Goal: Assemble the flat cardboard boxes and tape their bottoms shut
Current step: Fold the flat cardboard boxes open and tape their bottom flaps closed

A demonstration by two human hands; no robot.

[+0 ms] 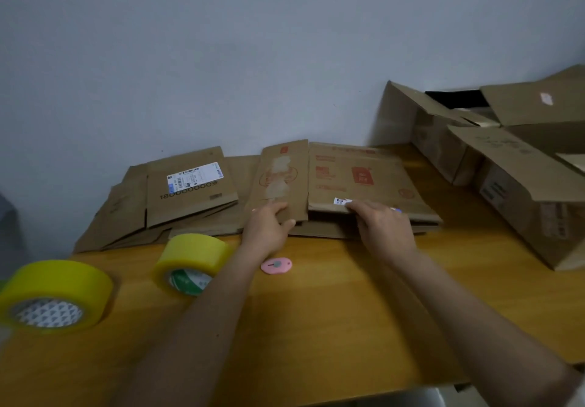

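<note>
Wooden table (316, 311); hands (269, 226) on flattened boxes (357, 178)

A single wide-angle view from a head-worn camera looks forward and down across a wooden desk (332, 311) toward a pale wall (253, 42) at its far edge. It sits close: both forearms reach in from the bottom edge, and the wide lens bends the desk's edges.
</note>
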